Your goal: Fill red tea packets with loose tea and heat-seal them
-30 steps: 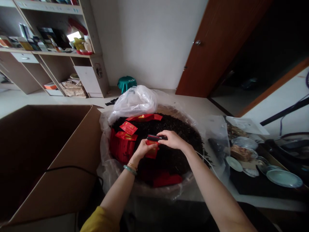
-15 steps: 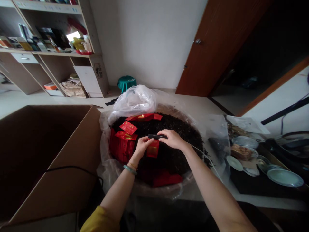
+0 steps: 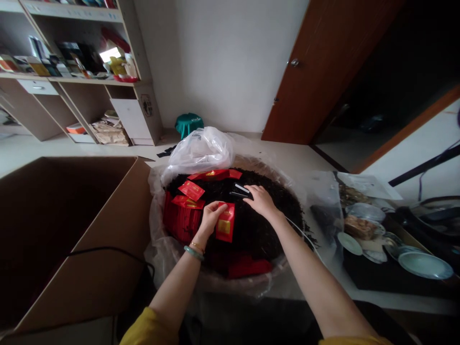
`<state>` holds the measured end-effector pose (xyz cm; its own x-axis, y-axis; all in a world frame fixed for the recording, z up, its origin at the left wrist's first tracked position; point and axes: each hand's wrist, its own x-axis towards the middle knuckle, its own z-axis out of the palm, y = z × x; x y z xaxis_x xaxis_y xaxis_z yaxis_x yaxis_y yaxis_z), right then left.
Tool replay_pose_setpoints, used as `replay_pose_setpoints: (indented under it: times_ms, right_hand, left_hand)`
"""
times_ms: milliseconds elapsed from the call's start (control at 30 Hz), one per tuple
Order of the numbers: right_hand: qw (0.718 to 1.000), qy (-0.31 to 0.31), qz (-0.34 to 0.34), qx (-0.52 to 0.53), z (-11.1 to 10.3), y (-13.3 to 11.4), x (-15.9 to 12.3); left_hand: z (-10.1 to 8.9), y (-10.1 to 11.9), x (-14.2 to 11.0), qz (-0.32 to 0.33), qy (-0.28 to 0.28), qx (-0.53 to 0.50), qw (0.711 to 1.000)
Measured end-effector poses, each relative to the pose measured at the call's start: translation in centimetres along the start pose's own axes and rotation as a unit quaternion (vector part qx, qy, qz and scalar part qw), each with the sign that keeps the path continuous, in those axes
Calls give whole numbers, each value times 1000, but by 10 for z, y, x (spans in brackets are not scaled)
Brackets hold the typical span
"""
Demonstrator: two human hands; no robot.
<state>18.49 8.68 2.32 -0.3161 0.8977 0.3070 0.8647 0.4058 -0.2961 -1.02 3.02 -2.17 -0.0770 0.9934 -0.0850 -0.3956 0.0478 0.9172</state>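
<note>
My left hand (image 3: pixel 212 216) pinches the top edge of a red sachet (image 3: pixel 224 225) with a gold patch, hanging over dark loose tea leaves. A little to the right and farther off, my right hand (image 3: pixel 261 201) grips a small black hand-held bag sealer (image 3: pixel 240 191). The sealer's two jaws are spread apart, clear of the sachet, and a white cord trails below my right wrist. A row of red sachets (image 3: pixel 181 223) stands packed at the left of the tea leaves (image 3: pixel 276 206). Beside it lie a few loose sachets (image 3: pixel 191 190).
A clear plastic bag (image 3: pixel 201 151) lines the round container of tea. To the left stands an open cardboard box (image 3: pixel 108 235) with a black cable across it. At right are a pale dish (image 3: pixel 424 265) and other bowls on a dark surface.
The sealer was closed across the sachet's top edge; now its jaws are open and my right hand has drawn it up and away. My left hand still has the sachet, now fully visible.
</note>
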Motion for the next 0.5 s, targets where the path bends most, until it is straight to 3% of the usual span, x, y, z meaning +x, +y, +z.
replay_pose_setpoints:
  times_ms: [67, 167, 333, 500]
  right_hand:
    - [999, 42, 15, -12, 5, -3, -3]
    - [994, 85, 17, 64, 10, -22, -11]
    - [978, -20, 33, 204, 16, -57, -17]
    - [973, -44, 58, 218, 9, -61, -13]
  left_hand:
    - [-1, -1, 0, -4, 9, 3, 1000]
    - [-1, -2, 0, 0, 5, 13, 1000]
    - [0, -1, 0, 4, -6, 1, 1000]
    - [0, -1, 1, -16, -9, -22, 1000]
